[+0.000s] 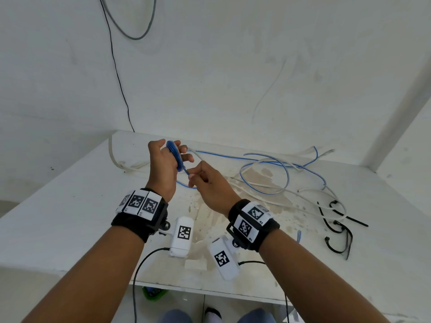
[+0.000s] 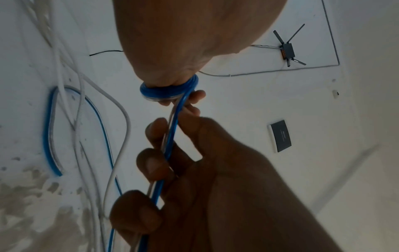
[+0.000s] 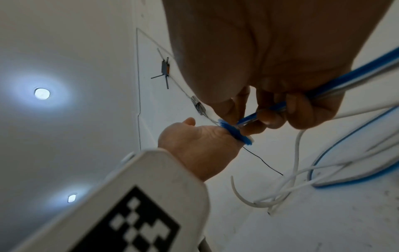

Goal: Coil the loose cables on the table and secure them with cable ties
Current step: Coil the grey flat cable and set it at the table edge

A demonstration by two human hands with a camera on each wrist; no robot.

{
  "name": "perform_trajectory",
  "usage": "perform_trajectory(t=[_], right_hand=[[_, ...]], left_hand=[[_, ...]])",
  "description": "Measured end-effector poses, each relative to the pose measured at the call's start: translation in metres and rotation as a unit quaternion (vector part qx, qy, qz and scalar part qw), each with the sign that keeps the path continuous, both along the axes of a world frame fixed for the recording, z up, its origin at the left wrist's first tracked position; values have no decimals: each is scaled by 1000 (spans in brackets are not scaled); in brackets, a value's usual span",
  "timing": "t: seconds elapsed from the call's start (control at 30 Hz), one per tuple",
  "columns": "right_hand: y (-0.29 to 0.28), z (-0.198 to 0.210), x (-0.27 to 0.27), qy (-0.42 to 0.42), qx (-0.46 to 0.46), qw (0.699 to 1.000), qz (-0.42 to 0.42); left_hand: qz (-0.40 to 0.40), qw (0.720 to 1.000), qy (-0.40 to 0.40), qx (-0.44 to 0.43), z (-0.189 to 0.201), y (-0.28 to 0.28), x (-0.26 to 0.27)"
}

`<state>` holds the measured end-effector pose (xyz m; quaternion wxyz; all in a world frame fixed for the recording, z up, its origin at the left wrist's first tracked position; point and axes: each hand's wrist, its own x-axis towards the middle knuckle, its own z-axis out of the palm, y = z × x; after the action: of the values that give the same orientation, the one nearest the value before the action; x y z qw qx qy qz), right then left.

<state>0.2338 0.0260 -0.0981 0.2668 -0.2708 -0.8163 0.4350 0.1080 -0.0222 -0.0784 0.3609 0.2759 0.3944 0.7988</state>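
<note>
A blue cable (image 1: 268, 159) runs loose over the white table (image 1: 70, 217) and up to my hands. My left hand (image 1: 180, 152) is raised above the table with a small blue coil (image 1: 175, 155) wound round its fingers; the left wrist view shows the coil (image 2: 168, 90) tight below the palm. Just right of it, my right hand (image 1: 192, 177) pinches the cable's free run close to the coil, and the cable (image 3: 270, 107) passes through its curled fingers (image 3: 272, 119). Several black cable ties (image 1: 335, 227) lie at the table's right.
White cables (image 1: 303, 192) tangle with the blue one across the middle and right of the table, and another white cable (image 1: 116, 159) lies at the back left. A dark wire (image 1: 116, 66) hangs down the wall. The table's front edge is near my wrists.
</note>
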Motion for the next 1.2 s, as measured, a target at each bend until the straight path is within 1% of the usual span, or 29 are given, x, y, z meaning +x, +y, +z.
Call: perform_trajectory(t=[0.2,0.37,0.53,0.63,0.73,0.9,0.97,1.13,1.2], right_hand=[[2,-3,0,35,-34,999,-22],[3,-4,5,49,-36,998,-29],[3,-10,3,64,-85,994,-29],[4,-13,4,69,-91,993,-23],[8,-13,7,42,-82,996,-20],[24,-13,14,-18,-108,994,-3],[30,-12,16,-41,-91,995,15],[46,-10,25,-74,-24,996,36],[52,-10,26,-86,1,996,33]], left_hand=[[9,1000,-2,-17,3,1,1],[5,1000,16,-25,3,-2,1],[2,1000,-5,-21,6,-2,10],[-7,1000,-10,-19,6,-2,13],[-13,1000,-14,-23,5,-3,15],[9,999,-19,-43,7,-1,14],[1,999,-34,-41,6,-1,13],[-52,994,-97,1,8,-5,10],[-66,993,-97,4,8,-6,11]])
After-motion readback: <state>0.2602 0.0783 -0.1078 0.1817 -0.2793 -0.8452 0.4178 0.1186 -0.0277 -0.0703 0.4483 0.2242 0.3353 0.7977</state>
